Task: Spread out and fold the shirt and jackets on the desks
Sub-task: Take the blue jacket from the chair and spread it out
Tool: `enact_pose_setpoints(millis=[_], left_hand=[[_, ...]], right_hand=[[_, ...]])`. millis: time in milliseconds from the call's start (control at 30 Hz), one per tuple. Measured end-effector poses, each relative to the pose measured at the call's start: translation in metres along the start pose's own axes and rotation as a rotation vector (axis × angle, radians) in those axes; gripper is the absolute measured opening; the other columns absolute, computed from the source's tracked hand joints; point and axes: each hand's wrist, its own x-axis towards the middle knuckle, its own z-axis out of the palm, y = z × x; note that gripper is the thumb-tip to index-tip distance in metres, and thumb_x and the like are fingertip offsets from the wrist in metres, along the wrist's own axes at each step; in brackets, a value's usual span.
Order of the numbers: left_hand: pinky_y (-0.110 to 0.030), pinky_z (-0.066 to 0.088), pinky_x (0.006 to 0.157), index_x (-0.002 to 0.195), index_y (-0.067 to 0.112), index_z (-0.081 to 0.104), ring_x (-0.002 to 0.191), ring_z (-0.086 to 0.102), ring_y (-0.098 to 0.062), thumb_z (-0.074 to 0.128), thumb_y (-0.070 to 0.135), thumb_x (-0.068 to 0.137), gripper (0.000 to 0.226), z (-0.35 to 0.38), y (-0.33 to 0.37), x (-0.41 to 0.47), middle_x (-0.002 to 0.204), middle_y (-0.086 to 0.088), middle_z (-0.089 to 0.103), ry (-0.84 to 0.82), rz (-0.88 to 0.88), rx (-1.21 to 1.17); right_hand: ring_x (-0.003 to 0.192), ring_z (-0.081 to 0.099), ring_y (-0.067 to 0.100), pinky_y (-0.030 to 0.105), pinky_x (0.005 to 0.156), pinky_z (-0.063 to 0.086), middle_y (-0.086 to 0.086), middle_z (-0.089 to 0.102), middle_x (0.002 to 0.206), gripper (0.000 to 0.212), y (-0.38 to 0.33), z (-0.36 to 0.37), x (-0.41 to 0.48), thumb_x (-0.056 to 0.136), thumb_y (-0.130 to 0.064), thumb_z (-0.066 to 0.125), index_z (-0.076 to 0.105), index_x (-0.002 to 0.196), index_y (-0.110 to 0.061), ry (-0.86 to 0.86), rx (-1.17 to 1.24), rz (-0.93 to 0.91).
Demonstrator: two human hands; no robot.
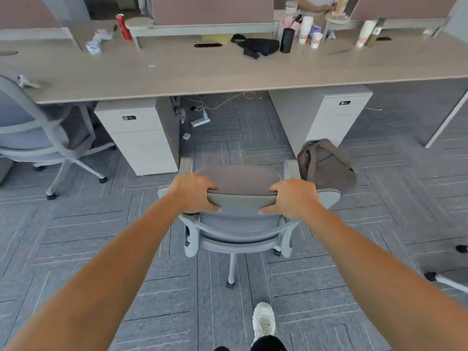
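Observation:
Both of my hands grip the top edge of a grey office chair (240, 225) that stands in front of the long light wooden desk (177, 72). My left hand (193, 192) curls over the backrest's left end, my right hand (292, 197) over its right end. A grey-brown garment (326, 164) lies bunched on the chair's right armrest. On the desk, at the back, lies a black crumpled piece of clothing or bag (258, 46); I cannot tell which.
A second grey chair (33, 130) stands at the left under the desk. Two white drawer cabinets (141, 138) (331, 117) flank the leg space, with cables and a power strip (200, 121) on the floor. Cups, bottles and a red can (123, 26) crowd the desk's back.

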Motion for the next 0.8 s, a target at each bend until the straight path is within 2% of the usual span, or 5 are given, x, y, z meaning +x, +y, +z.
enact_pose_setpoints(millis=[233, 367, 467, 567, 800], left_hand=[[-0.032, 0.05, 0.09, 0.14, 0.055, 0.041, 0.113, 0.058, -0.007, 0.069, 0.069, 0.073, 0.073, -0.045, -0.007, 0.109, 0.122, 0.025, 0.06, -0.022, -0.093, -0.203], [-0.032, 0.052, 0.088, 0.128, 0.052, 0.054, 0.111, 0.06, -0.011, 0.063, 0.073, 0.075, 0.058, -0.062, -0.014, 0.174, 0.121, 0.023, 0.063, -0.023, -0.113, -0.121], [-0.034, 0.053, 0.087, 0.122, 0.05, 0.059, 0.109, 0.059, -0.011, 0.058, 0.075, 0.076, 0.052, -0.077, -0.025, 0.224, 0.12, 0.024, 0.062, -0.012, -0.117, -0.081], [-0.033, 0.054, 0.081, 0.119, 0.05, 0.061, 0.105, 0.06, -0.011, 0.056, 0.075, 0.076, 0.05, -0.086, -0.042, 0.272, 0.115, 0.024, 0.062, -0.011, -0.096, -0.07], [-0.031, 0.054, 0.077, 0.117, 0.048, 0.062, 0.101, 0.061, -0.01, 0.056, 0.076, 0.073, 0.052, -0.116, -0.099, 0.371, 0.109, 0.022, 0.065, -0.028, -0.062, -0.096]], right_hand=[[0.09, 0.061, 0.019, 0.03, 0.065, 0.039, -0.011, 0.064, 0.089, 0.05, 0.067, -0.042, 0.108, 0.075, -0.076, 0.061, 0.065, 0.102, -0.034, -0.008, 0.001, -0.088], [0.095, 0.061, 0.019, 0.031, 0.065, 0.038, -0.011, 0.067, 0.101, 0.053, 0.102, -0.058, 0.166, 0.078, -0.076, 0.06, 0.063, 0.116, -0.04, -0.031, -0.011, -0.097], [0.084, 0.057, 0.016, 0.029, 0.059, 0.036, -0.013, 0.063, 0.086, 0.048, 0.124, -0.075, 0.214, 0.077, -0.075, 0.061, 0.065, 0.105, -0.037, -0.026, -0.011, -0.098], [0.083, 0.059, 0.016, 0.029, 0.059, 0.038, -0.013, 0.066, 0.087, 0.048, 0.142, -0.085, 0.259, 0.076, -0.076, 0.062, 0.066, 0.103, -0.037, -0.002, -0.022, -0.098], [0.095, 0.06, 0.018, 0.031, 0.066, 0.04, -0.01, 0.068, 0.105, 0.062, 0.156, -0.12, 0.363, 0.078, -0.077, 0.06, 0.06, 0.124, -0.037, -0.03, -0.025, -0.086]])
